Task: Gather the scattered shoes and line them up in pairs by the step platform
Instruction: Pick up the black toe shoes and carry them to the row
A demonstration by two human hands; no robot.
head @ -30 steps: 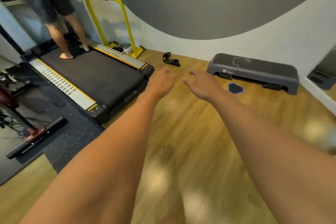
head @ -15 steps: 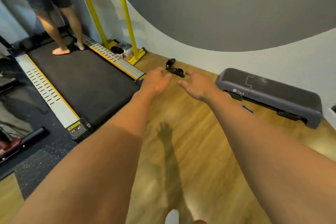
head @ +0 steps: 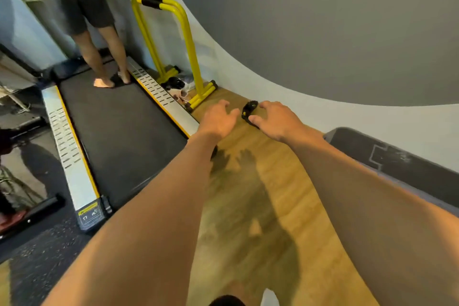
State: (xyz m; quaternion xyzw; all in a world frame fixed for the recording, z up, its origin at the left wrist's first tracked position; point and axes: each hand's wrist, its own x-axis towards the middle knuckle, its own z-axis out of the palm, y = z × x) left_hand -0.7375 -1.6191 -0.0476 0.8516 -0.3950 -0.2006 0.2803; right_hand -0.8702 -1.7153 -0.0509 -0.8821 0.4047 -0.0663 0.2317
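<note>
A pair of black shoes [head: 249, 111] with a yellow mark lies on the wooden floor near the wall, partly hidden behind my right hand. My right hand [head: 277, 118] hovers over them with fingers spread and lightly curved, holding nothing. My left hand [head: 218, 118] reaches out just left of the shoes, fingers relaxed and empty. The dark grey step platform [head: 397, 164] stands against the wall at the right. A black and white shoe [head: 175, 83] sits under the yellow frame.
A treadmill [head: 119, 126] fills the left, with a person standing barefoot on its belt [head: 104, 67]. A yellow tubular frame [head: 183, 40] stands between the treadmill and the wall. Wooden floor [head: 248, 206] runs between the treadmill and the platform.
I have moved closer to the black shoes. Both hands have stretched forward, and my right hand now partly covers them. The step platform has slid toward the right edge of view.
</note>
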